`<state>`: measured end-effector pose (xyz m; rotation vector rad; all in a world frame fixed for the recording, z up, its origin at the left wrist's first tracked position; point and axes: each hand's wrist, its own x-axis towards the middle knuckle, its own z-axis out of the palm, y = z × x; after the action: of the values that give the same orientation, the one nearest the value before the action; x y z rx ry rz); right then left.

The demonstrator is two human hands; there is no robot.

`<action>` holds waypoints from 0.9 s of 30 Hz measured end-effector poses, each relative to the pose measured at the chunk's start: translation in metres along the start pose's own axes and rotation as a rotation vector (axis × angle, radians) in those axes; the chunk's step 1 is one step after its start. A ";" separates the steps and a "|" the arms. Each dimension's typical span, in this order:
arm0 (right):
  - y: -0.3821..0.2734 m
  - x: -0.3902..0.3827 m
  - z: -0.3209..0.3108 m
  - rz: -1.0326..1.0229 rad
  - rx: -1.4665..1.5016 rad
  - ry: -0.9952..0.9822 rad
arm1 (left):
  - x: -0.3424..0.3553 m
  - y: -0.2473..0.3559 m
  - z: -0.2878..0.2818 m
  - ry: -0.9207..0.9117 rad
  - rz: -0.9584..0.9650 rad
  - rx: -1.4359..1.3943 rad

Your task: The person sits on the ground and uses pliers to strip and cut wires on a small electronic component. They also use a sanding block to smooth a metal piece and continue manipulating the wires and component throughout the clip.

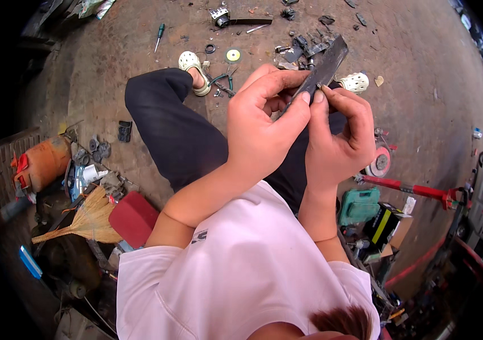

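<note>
A dark, flat, oblong plate (330, 61) with a worn, scuffed face is held up in front of me, tilted toward the far right. My left hand (261, 127) is closed around its near end, thumb on top and fingers beneath. Close beside that thumb, my right hand (340, 136) pinches thumb and forefinger together at the plate's edge. Something tiny and dark shows between those fingertips, too small to name. The plate's near end is hidden by my left hand.
On the floor lie a screwdriver (160, 37), pliers (222, 78), a yellow-centred disc (233, 55) and loose dark parts (303, 48). Left are an orange gas cylinder (46, 162), a straw broom (91, 218) and a red seat (133, 218). A green case (359, 205) and red bar (405, 186) are right.
</note>
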<state>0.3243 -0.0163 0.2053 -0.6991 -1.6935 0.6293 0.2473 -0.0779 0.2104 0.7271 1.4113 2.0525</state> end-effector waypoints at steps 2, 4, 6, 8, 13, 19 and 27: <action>-0.005 -0.002 -0.004 -0.002 0.025 0.012 | -0.007 0.000 0.001 -0.017 -0.011 -0.066; -0.008 0.009 -0.005 -0.021 0.035 0.073 | -0.008 0.004 0.001 -0.045 -0.005 -0.053; -0.016 0.008 -0.008 -0.003 0.052 0.024 | -0.014 0.007 0.001 -0.043 -0.009 -0.036; -0.015 -0.002 -0.012 0.035 0.031 -0.008 | -0.011 0.007 0.003 -0.022 0.011 -0.022; -0.016 0.017 -0.016 0.142 0.059 0.044 | -0.014 0.006 0.006 -0.077 0.040 0.085; -0.009 0.014 -0.018 0.149 0.127 0.028 | -0.009 0.008 0.008 -0.061 0.096 0.149; 0.004 0.024 -0.050 0.875 1.635 -0.239 | -0.004 0.016 0.003 -0.028 0.233 0.130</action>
<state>0.3696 0.0066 0.2286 -0.0564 -0.4762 2.3331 0.2499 -0.0835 0.2263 1.0137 1.5163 2.1277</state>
